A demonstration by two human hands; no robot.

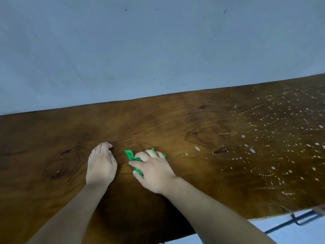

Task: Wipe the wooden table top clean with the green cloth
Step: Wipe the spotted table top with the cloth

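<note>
green cloth [133,156] mostly under right hand [154,170]

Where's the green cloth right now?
In the head view the green cloth is bunched under the right hand on the wooden table top, near centre, just right of the left hand and left of the white droplets.

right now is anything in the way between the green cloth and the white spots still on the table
Nothing visible. The green cloth sits under the right hand, and bare wood runs from it to the white droplets on its right. The left hand rests on the opposite side.
</note>
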